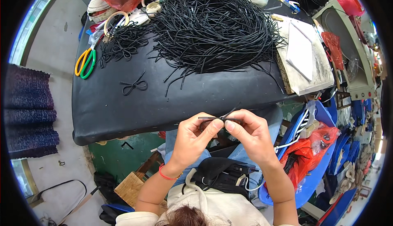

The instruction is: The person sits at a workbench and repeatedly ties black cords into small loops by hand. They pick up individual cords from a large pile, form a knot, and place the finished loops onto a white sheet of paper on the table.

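Pinching a thin black cord point(220, 118) between left hand point(193, 138) and right hand point(249, 134), fingers pressed together on it, just beside the black worktop point(123, 111) edge, near a finished bow point(134, 85).

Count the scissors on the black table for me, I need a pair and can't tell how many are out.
1: a yellow-and-green-handled pair of scissors at the left edge of the black table. More may be hidden under the pile of black cords.

Two hands, left hand point(195, 134) and right hand point(250, 132), share one black cord point(221, 118). One finished cord bow point(134, 85) lies alone at 10 o'clock. One pair of scissors point(85, 62) lies beyond it.
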Tool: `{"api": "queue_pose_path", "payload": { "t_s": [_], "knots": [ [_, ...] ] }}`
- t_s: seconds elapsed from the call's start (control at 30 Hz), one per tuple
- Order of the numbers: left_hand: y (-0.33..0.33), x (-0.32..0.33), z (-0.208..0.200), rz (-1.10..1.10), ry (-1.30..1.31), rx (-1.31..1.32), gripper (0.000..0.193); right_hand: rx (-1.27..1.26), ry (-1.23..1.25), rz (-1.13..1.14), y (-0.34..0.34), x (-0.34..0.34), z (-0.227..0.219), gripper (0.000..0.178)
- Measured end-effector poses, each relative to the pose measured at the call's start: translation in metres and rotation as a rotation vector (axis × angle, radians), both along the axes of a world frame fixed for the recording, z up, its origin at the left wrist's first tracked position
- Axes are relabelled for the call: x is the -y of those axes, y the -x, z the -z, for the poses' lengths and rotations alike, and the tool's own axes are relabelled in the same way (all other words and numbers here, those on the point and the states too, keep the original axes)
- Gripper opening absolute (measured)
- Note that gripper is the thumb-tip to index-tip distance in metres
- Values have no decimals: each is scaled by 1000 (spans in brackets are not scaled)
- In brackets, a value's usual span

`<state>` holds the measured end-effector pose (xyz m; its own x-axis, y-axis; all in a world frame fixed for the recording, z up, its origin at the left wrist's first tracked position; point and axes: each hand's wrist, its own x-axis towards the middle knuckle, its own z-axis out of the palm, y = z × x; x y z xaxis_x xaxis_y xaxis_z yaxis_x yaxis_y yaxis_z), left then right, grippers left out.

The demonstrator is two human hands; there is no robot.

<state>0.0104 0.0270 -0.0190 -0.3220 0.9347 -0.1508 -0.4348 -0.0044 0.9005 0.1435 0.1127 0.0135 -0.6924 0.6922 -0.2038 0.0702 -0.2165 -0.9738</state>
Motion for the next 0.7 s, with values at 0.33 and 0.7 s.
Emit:
{"api": "queue_pose_path", "payload": {
  "t_s": [0.33, 0.7],
  "knots": [
    [0, -1, 5, -24, 67, 43, 16, -28, 87, -3, -3, 4, 8, 18],
    [18, -13, -6, 3, -14, 205, 20, -53, -127, 286, 4, 11, -3, 12]
  ]
}}
